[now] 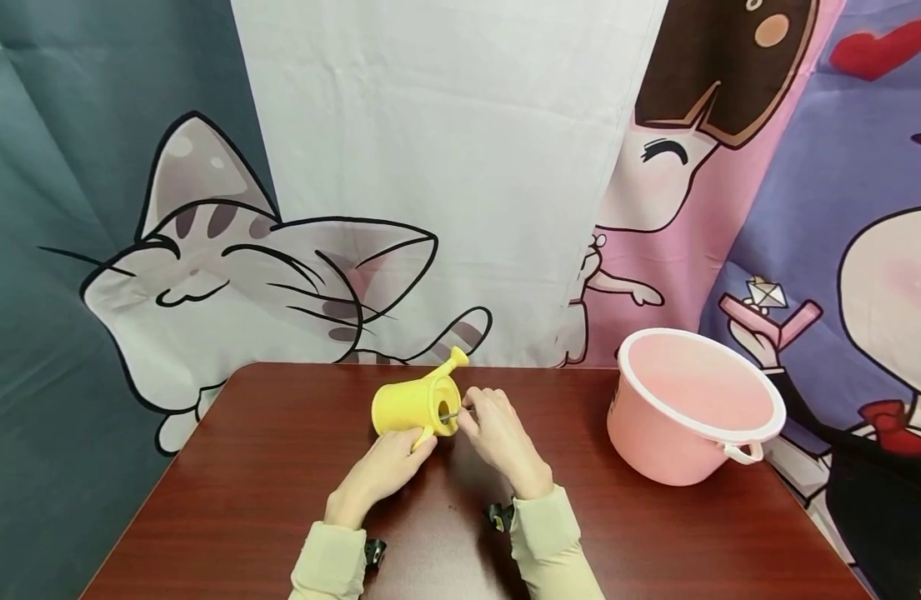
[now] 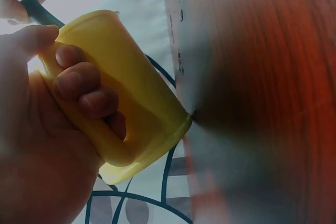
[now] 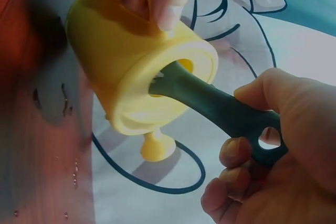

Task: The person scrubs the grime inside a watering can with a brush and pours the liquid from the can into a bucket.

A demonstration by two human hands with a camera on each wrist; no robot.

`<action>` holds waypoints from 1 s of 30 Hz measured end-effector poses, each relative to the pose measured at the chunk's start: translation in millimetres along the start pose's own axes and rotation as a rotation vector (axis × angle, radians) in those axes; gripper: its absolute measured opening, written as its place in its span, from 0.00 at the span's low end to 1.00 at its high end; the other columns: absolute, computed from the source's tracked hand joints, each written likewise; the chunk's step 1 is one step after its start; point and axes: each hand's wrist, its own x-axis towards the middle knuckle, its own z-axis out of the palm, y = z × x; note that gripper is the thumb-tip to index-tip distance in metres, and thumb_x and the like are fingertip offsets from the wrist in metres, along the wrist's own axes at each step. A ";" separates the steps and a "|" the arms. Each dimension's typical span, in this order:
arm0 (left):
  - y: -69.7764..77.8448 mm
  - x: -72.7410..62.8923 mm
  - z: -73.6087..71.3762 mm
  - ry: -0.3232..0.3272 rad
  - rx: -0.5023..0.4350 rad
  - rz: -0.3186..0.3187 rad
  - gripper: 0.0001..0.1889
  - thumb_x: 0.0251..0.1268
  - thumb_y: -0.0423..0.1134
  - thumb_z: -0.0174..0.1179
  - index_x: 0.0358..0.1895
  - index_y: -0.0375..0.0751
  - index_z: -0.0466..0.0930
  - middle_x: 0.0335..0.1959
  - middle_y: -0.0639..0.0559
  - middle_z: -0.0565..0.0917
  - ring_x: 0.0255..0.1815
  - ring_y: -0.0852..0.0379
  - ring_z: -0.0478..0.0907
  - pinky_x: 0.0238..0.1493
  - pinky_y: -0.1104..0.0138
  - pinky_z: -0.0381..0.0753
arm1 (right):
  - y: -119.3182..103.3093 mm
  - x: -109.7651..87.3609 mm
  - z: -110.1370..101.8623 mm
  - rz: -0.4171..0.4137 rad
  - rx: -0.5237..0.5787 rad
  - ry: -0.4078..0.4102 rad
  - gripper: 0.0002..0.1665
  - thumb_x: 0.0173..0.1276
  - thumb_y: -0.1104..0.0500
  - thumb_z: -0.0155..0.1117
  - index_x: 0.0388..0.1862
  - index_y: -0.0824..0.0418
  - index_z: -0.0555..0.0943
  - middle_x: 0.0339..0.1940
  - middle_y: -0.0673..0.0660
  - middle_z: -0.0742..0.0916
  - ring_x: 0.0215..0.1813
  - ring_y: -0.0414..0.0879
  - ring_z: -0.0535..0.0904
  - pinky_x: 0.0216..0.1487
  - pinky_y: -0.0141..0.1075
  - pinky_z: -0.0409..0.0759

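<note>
A yellow watering can is tipped on its side above the brown table, its open top turned toward my right hand and its spout pointing up and away. My left hand grips the can's handle, with several fingers curled through it in the left wrist view. My right hand holds a dark green tool handle with a hole near its end, between thumb and curled fingers. The tool's other end goes into the can's opening, so its head is hidden and its kind cannot be told.
A pink tub with a white rim and side handle stands at the table's right. The reddish-brown table ends at the back against a printed cartoon curtain. Small wet-looking spots show on the tabletop in the wrist views.
</note>
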 end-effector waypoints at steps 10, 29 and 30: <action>-3.6 -3.0 -2.9 -0.005 -0.052 -0.039 0.19 0.75 0.53 0.50 0.24 0.51 0.68 0.15 0.60 0.66 0.14 0.64 0.64 0.23 0.69 0.68 | 3.4 0.1 19.4 -0.035 0.007 -0.019 0.02 0.66 0.63 0.57 0.34 0.60 0.77 0.30 0.54 0.79 0.38 0.51 0.72 0.42 0.41 0.74; 0.9 0.0 1.8 0.021 -0.013 -0.006 0.20 0.75 0.51 0.52 0.21 0.52 0.67 0.15 0.63 0.62 0.17 0.67 0.60 0.24 0.70 0.66 | 10.3 -3.4 35.5 0.002 0.001 -0.046 0.02 0.67 0.61 0.57 0.34 0.58 0.75 0.27 0.50 0.75 0.38 0.51 0.72 0.38 0.43 0.72; 0.8 -0.3 1.3 0.022 -0.013 -0.005 0.20 0.75 0.52 0.51 0.21 0.52 0.67 0.15 0.63 0.62 0.17 0.67 0.60 0.24 0.70 0.66 | 9.9 -3.5 34.9 0.006 0.000 -0.049 0.02 0.67 0.61 0.57 0.34 0.58 0.75 0.27 0.50 0.75 0.37 0.50 0.71 0.38 0.43 0.71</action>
